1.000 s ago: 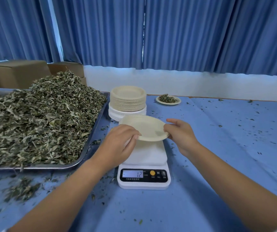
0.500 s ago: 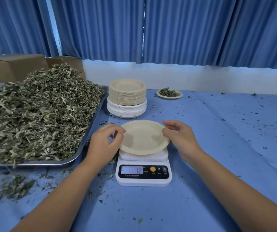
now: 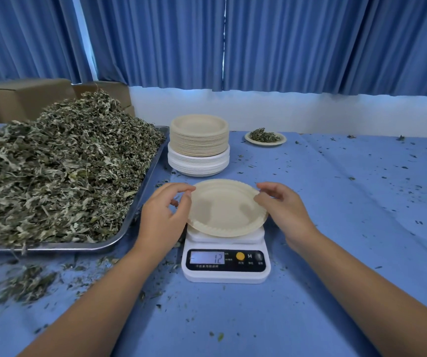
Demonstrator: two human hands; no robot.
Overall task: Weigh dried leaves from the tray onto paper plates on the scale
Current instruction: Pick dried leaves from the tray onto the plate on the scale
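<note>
Paper plate [image 3: 224, 210] lowered onto scale [image 3: 226, 276], empty, left hand [image 3: 159, 220] and right hand [image 3: 284, 212] fingers [image 3: 267, 187] curled at rim, grip unclear

The scale [image 3: 225, 264] display reads "12", with an "M" beside it.

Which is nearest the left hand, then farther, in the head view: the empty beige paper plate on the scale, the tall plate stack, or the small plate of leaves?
1. Empty beige paper plate, on the white scale, right beside the left hand.
2. Tall stack of beige and white plates, just behind.
3. Small paper plate of dried leaves, far back right.
</note>
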